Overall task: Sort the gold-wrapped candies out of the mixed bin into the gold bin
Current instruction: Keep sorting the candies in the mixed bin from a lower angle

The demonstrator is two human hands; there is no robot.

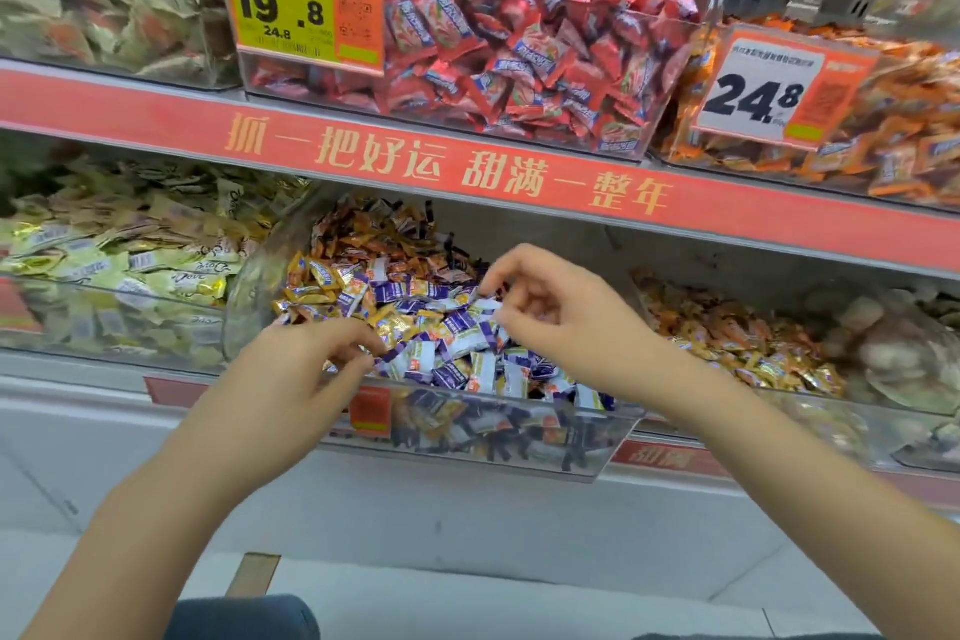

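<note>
The clear mixed bin (pixel 467 437) on the lower shelf holds purple-and-white candies with gold-wrapped candies (pixel 397 327) scattered among them, more of them toward the back. My left hand (pixel 306 374) reaches over the bin's front left, thumb and fingers curled together at the end of a purple-and-white candy (pixel 410 359). My right hand (pixel 550 312) hovers over the middle of the pile, its index finger and thumb curled round a white-and-purple candy (pixel 488 305). A bin of gold-orange candies (pixel 737 338) sits just to the right.
A bin of pale gold candies (pixel 124 265) stands to the left. The upper shelf carries red candies (pixel 519 42) and orange candies (pixel 857 135) behind price tags. A red shelf strip (pixel 467 172) overhangs the lower bins. The floor (pixel 467 561) lies below.
</note>
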